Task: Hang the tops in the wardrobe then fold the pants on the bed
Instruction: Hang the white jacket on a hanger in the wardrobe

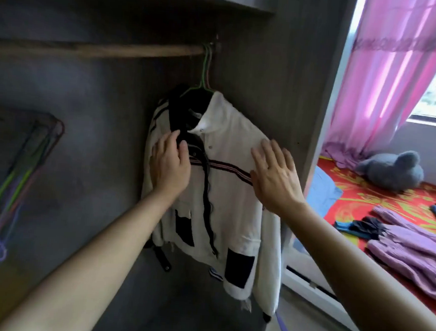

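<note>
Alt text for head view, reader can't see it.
A white jacket hangs on a green hanger from the wardrobe rail; the left hand and right hand rest flat on its front. Purple garments lie on the red bed at right.

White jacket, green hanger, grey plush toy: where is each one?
white jacket point(234, 213), head view, front panel below the stripe.
green hanger point(205, 67), head view, wire neck above the jacket.
grey plush toy point(391, 171), head view, middle of its body.
</note>
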